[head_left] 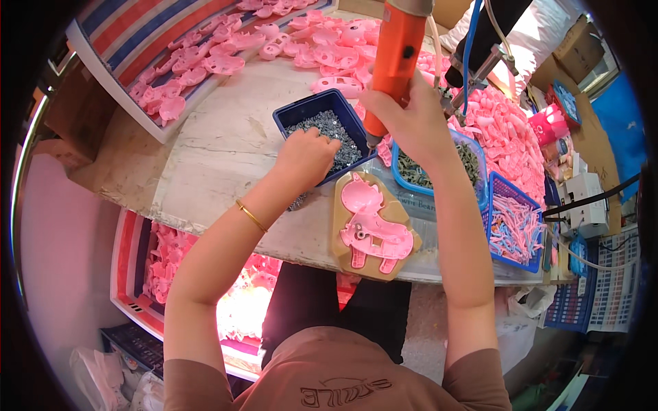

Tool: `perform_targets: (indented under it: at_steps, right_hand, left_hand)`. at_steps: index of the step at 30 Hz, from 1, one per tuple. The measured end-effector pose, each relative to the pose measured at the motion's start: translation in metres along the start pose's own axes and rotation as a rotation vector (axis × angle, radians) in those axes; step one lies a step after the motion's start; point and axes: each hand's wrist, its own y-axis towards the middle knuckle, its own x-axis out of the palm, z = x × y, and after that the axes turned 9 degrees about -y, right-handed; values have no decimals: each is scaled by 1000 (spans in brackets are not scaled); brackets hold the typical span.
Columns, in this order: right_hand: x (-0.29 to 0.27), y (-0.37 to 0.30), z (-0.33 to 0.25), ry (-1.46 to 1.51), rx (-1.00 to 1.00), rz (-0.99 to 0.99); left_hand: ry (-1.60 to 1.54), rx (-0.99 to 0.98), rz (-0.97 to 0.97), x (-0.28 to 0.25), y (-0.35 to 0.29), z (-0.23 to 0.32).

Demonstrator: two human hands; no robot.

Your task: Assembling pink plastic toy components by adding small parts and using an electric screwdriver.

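My left hand reaches into a dark blue plastic bin of small metal screws. Its fingers are closed at the screws, and what they pinch is hidden. In my right hand is an orange power screwdriver, upright, its tip down beside the bin's right corner. Between my forearms lies a tan fixture block. Set in it is a pink plastic animal-shaped shell, hollow side up, with a small round metal part inside. A rounder pink shell piece sits above it.
Right of the fixture stand a light-blue tub of dark metal parts and a blue basket of pink and blue strips. Pink shells heap behind them. A striped box holds more at left. Hoses hang near the screwdriver.
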Motion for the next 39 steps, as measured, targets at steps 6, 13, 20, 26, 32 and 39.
perform_targets:
  at_steps: [6,13,20,26,32,39]
  right_hand:
    - [-2,-27,-2,469,19,-59]
    - [-3,-57,-16,639,50,-31]
    - [0,-65,-11,573,-29,14]
    - [-4,-66,-8,503,-89,31]
    - [-5,-66,-8,599,-52,35]
    - [-5,-71,-9,626,8,-67]
  left_hand:
    - [-224,170,69,-24,-14,42]
    - [-535,327,332,-25,-33,73]
    - [-665,213,271,-21,-39,85]
    - [-679,208,220,-20,-38,85]
    - [-735,209,234,-22,-39,89]
    - [-750,180,165,-23,-49,91]
